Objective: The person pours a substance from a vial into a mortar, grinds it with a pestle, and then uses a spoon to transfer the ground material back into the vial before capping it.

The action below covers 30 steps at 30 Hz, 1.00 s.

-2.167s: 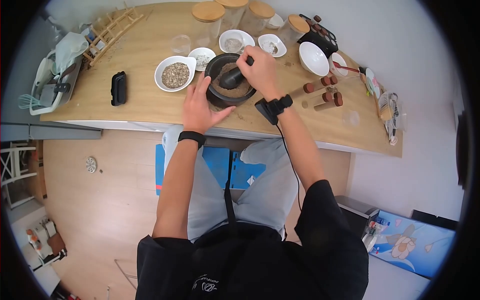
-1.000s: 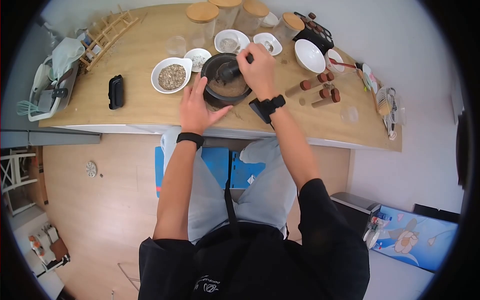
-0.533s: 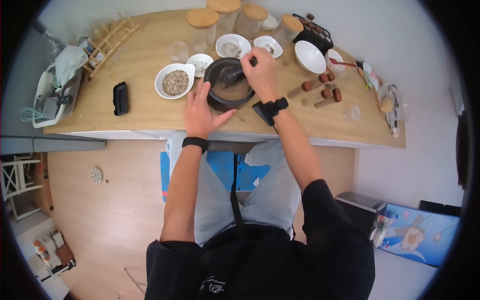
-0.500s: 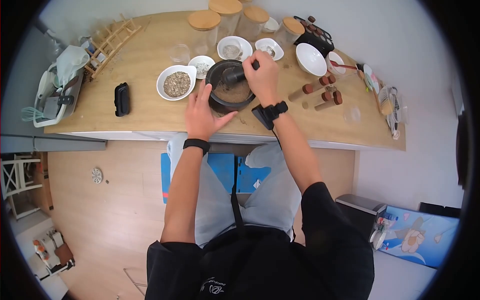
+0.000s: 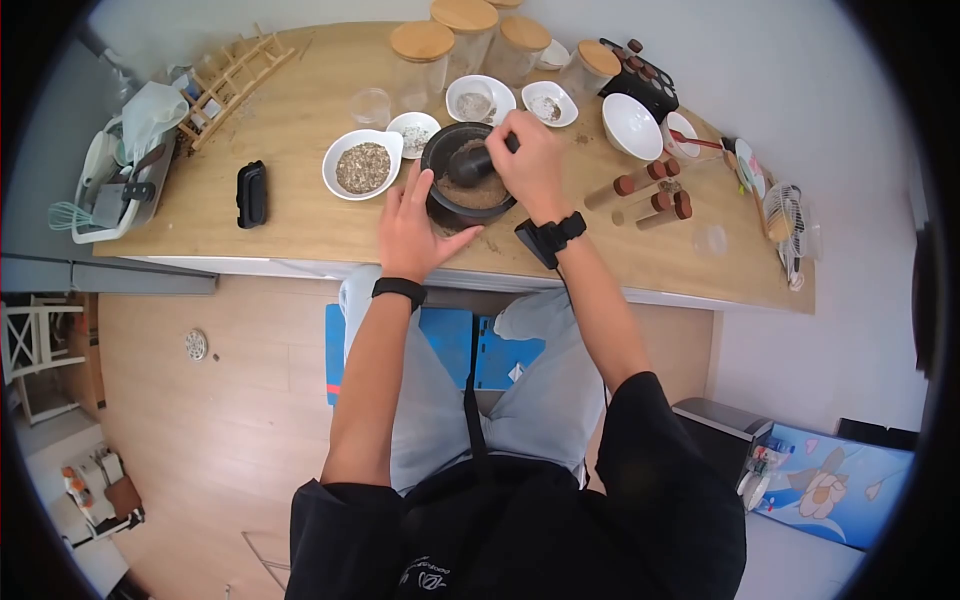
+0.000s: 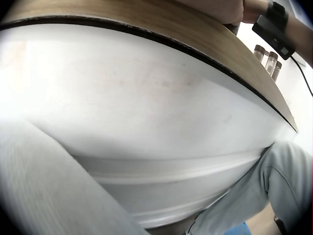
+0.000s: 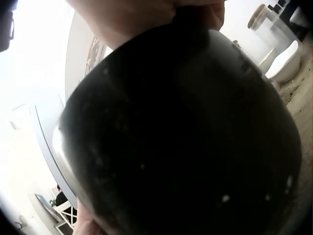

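A dark stone mortar stands near the front of the table, with brown ground powder inside. My right hand grips the handle of a black pestle; the pestle's head is down in the powder, tilted toward the left. My left hand rests against the near left side of the mortar, fingers straight and thumb spread along its front. In the right wrist view the dark mortar wall fills most of the picture. The left wrist view shows mostly the white table front.
White bowls hold coarse brown bits, pale flakes and powders. Behind stand wooden-lidded jars. Right of the mortar lie cork-topped tubes and a white bowl. A black case and a utensil tray are left.
The pestle's head has shifted about inside the mortar, from the far side back toward the middle. Both hands keep their places on pestle and mortar. The head view has shifted slightly.
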### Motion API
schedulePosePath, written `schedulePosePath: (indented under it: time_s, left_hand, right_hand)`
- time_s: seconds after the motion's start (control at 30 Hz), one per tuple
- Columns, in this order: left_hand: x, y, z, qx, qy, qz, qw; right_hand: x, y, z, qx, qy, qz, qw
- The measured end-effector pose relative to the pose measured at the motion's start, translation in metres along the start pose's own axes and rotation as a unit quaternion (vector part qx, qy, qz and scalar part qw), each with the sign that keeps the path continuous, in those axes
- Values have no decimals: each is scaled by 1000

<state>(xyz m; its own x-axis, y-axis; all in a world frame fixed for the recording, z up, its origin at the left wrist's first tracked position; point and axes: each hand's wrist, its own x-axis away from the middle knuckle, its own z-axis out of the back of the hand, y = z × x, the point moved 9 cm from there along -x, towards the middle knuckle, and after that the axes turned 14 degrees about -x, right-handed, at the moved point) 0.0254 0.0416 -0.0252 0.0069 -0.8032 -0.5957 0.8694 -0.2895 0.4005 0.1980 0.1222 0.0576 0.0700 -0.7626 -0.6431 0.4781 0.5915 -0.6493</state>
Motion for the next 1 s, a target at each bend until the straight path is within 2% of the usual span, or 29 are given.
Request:
schedulePosePath:
  time_s: [0.1,0.13,0.17,0.3,0.37,0.4,0.5,0.57,0.63,0.67,0.77,0.8,0.83,0.87,0.93,0.97,1.0]
  left_hand:
    - [6,2,-3,6,-8,0,1000]
    - [2,1,-2,6,0,-2,1000]
    - [0,2,-2,5,4,-2,1000]
    - [3,2,-2,8,-17,6,1000]
    - [1,2,-5,4,-32,11,999]
    - [0,1,-4,2,-21,4,1000]
    - [2,0,-3,1,-26,8,1000]
    - [3,3,-6,4,-34,11,999]
    - [1,4,-1,5,-14,1,1000]
    - [0,2,0,3,-14,2,1000]
    - [3,4,-5,10,-36,13,999]
    - [2,4,-5,7,-32,9,999]
    - [1,2,-3,3,-26,7,1000]
    - [1,3,-1,10,-10,-2,1000]
    - [1,1,-2,3,-26,8,1000]
    - [0,3,-4,-2,-38,15,999]
    - [1,4,-5,0,-36,13,999]
  right_hand:
    - [-6,-2,-1,24,-38,17,999]
    - [-6,-1,8,9,21,13,1000]
    - [-7,-2,8,8,21,17,1000]
    - [2,1,-4,8,-46,0,999]
    - [-5,2,10,4,39,12,999]
    - [-8,2,8,1,41,16,999]
    - [-1,6,-6,-26,-53,-12,998]
    - [-2,5,-2,-14,-39,-8,999]
    - [-2,7,11,-9,63,-18,998]
    - [-1,4,1,-21,7,-10,1000]
    - [-7,3,0,-14,-25,6,1000]
    - [-7,4,9,-18,41,-7,999]
    - [-8,3,8,-20,41,-3,999]
    - [-7,3,0,-20,11,-6,1000]
    - [-5,5,-11,-21,-60,-2,998]
    - [-3,5,-8,-18,-60,-5,998]
    - [-5,4,1,-8,-3,-1,1000]
